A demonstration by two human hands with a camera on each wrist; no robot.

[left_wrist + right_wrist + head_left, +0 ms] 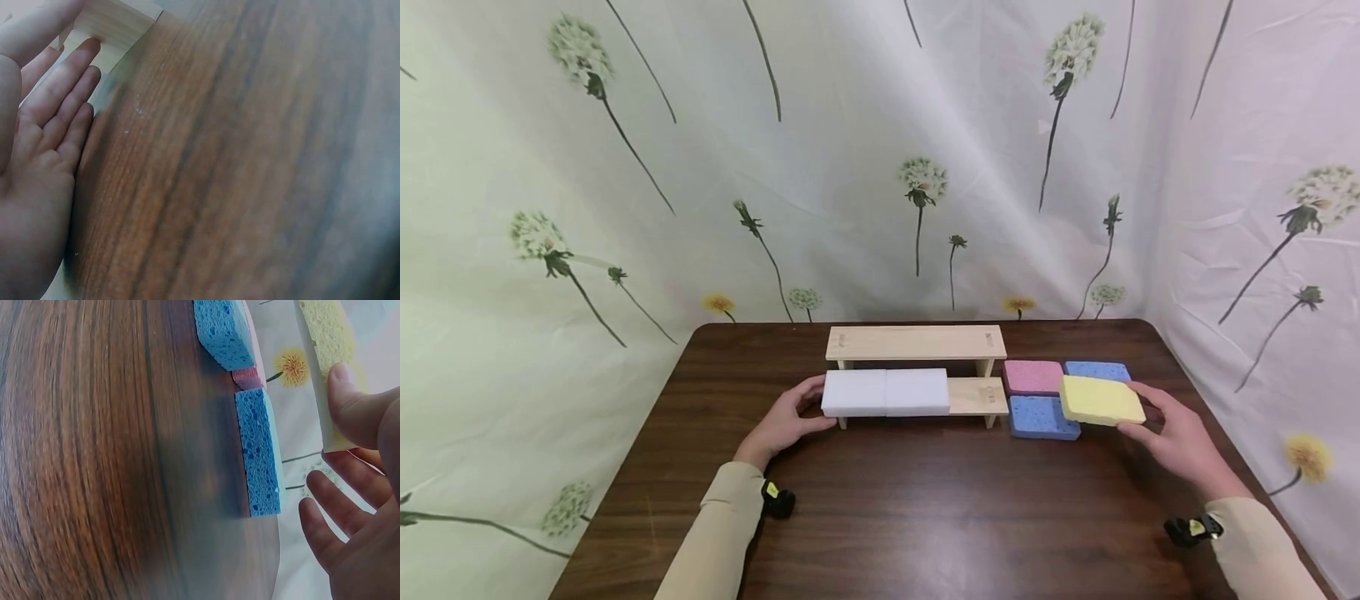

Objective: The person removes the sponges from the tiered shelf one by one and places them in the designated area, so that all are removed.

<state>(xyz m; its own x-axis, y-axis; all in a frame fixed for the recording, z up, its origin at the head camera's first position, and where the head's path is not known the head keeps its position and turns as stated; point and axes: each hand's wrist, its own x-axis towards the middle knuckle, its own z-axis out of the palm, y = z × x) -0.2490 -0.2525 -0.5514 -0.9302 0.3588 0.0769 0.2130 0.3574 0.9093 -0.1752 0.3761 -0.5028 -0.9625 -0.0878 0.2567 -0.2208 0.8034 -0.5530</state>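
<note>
My right hand (1174, 436) pinches a yellow sponge (1101, 400) by its right end, thumb in front and fingers behind. In the right wrist view that sponge (328, 356) is raised and shows a pale underside, with the lower fingers spread free of it. At the left end of the front wooden stand (976, 395), my left hand (782, 425) touches beside a white block (854, 393), thumb at the front corner. A second white block (917, 392) sits flush against the first. The left wrist view shows the fingers (62, 94) nearly straight beside pale wood.
Behind the front stand is a taller wooden stand (916, 342) with a bare top. A pink sponge (1033, 377), a blue sponge (1043, 417) and another blue sponge (1097, 370) lie to the right on the dark wooden table (910, 500). A flower-printed curtain (850, 167) surrounds the back and sides.
</note>
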